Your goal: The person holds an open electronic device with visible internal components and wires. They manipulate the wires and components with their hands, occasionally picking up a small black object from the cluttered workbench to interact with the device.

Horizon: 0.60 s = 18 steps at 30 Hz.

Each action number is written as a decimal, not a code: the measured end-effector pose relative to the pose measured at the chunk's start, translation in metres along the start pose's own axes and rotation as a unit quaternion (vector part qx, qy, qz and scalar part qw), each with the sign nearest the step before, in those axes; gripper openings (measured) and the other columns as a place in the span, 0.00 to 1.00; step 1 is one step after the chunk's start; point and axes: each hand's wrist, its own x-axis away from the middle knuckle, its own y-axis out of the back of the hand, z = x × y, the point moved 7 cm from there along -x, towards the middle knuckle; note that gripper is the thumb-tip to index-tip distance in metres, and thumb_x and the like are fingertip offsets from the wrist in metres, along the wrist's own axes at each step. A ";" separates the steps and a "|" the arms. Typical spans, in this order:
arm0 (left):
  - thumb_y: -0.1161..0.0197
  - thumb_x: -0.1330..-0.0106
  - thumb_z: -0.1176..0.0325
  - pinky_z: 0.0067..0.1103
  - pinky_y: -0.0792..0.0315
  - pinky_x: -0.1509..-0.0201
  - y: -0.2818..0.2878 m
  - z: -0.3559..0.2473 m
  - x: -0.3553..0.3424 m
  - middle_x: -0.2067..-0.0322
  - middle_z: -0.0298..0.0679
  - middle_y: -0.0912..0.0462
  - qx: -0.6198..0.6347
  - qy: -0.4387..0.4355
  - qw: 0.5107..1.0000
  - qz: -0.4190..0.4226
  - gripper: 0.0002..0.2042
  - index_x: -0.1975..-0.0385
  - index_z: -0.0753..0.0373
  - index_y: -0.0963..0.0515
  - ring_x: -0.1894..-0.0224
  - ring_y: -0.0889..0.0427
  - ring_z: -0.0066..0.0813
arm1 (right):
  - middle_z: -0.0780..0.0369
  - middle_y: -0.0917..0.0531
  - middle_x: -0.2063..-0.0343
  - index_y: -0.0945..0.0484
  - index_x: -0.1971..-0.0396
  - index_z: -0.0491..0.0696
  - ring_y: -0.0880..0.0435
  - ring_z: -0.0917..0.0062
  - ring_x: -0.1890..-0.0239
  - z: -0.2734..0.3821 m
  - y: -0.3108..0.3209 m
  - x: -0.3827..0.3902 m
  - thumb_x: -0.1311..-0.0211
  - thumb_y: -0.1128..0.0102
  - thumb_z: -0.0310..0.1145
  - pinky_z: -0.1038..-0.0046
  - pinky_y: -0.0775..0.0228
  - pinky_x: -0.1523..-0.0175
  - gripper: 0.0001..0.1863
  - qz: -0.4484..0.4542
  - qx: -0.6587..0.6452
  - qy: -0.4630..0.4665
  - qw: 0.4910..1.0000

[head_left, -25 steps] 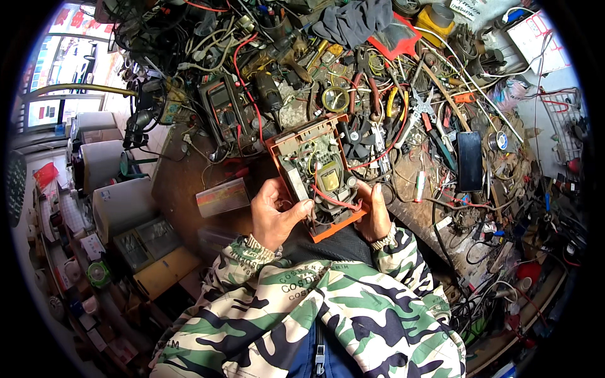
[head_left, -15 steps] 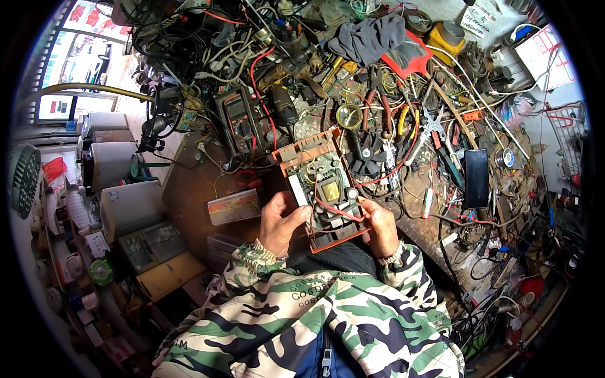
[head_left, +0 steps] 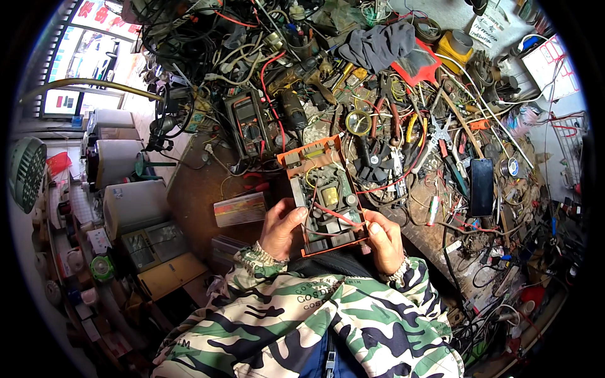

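I hold an orange-framed circuit board [head_left: 322, 192] with a yellow transformer and red wires in front of my chest, above a cluttered workbench. My left hand [head_left: 282, 228] grips its lower left edge, thumb on top. My right hand [head_left: 384, 240] grips the lower right corner. Both sleeves are camouflage patterned. The board is tilted, its far end pointing up and left toward a dark multimeter [head_left: 247, 129].
The bench [head_left: 201, 189] is heaped with wires, pliers, screwdrivers and parts. A black phone [head_left: 482, 186] lies to the right, a grey cloth [head_left: 378, 45] at the back, a small flat box [head_left: 239, 209] left of my hands. White and yellow appliances [head_left: 132, 201] stand at left.
The board has stayed in both hands; its near end has shifted a little toward my chest and the view has drifted slightly.
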 end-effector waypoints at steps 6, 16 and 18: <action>0.32 0.34 0.67 0.23 0.23 0.52 -0.002 -0.001 0.000 0.59 0.37 0.18 0.006 -0.010 1.000 -0.002 0.16 0.51 0.67 0.25 0.58 0.19 0.22 | 0.64 0.18 0.68 0.29 0.40 0.32 0.28 0.87 0.74 -0.004 -0.001 0.000 0.30 0.45 0.55 0.82 0.34 0.68 0.37 -0.018 -0.018 -0.006 1.000; 0.31 0.34 0.66 0.21 0.27 0.49 -0.001 -0.004 0.003 0.59 0.34 0.18 -0.064 -0.056 0.996 0.007 0.17 0.51 0.67 0.24 0.57 0.22 0.19 | 0.66 0.20 0.71 0.25 0.46 0.32 0.32 0.88 0.78 -0.007 -0.001 -0.001 0.31 0.48 0.54 0.83 0.43 0.73 0.35 -0.055 -0.008 -0.020 0.998; 0.31 0.35 0.62 0.19 0.29 0.48 -0.006 -0.008 0.005 0.59 0.32 0.20 -0.094 -0.061 0.994 0.013 0.19 0.50 0.66 0.25 0.57 0.24 0.17 | 0.66 0.20 0.71 0.25 0.46 0.32 0.33 0.88 0.78 -0.009 0.000 -0.001 0.31 0.48 0.55 0.84 0.44 0.73 0.36 -0.057 -0.009 -0.024 0.998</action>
